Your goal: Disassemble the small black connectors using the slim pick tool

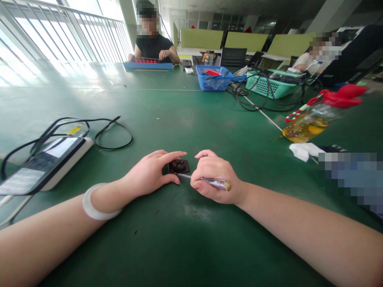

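A small black square part with a raised round middle lies flat on the green table. My left hand curves around its left side, thumb near the front edge and fingers along the back, steadying it. In my closed right hand is a slim screwdriver with a clear handle and a tan end cap. Its thin metal shaft slants left, and the tip meets the front edge of the black part close to my left thumb. The exact contact of the tip is too small to make out.
At left lie a white device with a screen and a looped black cable. A red-lidded bottle stands at right. Farther back are a blue basket, a green basket with cables, and a person at a blue tray.
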`<action>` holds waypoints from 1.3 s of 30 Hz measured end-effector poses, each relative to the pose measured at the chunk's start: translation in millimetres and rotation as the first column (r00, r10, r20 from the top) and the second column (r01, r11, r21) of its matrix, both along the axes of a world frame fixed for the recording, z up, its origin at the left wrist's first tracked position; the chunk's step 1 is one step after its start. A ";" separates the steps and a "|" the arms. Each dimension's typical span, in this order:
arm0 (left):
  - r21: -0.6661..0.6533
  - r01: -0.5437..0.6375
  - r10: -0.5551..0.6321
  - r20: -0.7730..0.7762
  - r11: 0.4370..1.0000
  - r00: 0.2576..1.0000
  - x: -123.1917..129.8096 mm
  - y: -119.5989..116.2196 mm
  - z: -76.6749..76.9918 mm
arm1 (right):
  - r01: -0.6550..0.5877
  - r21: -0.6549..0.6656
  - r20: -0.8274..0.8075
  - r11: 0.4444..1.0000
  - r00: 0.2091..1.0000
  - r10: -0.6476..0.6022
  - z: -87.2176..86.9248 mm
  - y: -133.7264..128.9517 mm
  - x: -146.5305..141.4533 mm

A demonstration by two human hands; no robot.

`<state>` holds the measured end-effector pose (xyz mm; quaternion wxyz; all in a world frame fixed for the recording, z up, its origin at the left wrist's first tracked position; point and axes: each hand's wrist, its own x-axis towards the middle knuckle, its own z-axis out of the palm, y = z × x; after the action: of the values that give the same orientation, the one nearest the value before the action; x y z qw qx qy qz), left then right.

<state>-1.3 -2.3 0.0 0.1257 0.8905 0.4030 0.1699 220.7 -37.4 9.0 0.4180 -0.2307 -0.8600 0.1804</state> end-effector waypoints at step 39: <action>0.187 -0.292 0.320 -0.144 0.938 0.936 -3.0 4.8 -2.6 | 0.267 -0.023 -0.165 0.963 0.949 -0.267 -4.7 0.4 1.3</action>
<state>-4.3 2.5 -2.6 -0.0105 0.8352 0.5312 0.1422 222.0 -37.0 4.2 0.5089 -0.3292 -0.7828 0.1408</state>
